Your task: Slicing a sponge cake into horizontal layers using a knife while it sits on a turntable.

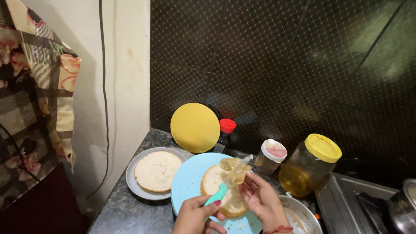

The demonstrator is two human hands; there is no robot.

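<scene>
Gripping spatula (216, 195), fingers (217, 216) closed

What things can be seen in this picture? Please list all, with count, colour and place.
cake layer: 1, pale, on blue board
blue board: 1, light blue, counter centre
spatula: 1, teal, in left hand
piping bag: 1, clear, in right hand
second cake layer: 1, pale, on grey plate
round board: 1, yellow, against wall
jar: 1, yellow lid, right of board
steel bowl: 1, beside right wrist
pot: 1, steel, on stove
left hand
right hand
</scene>
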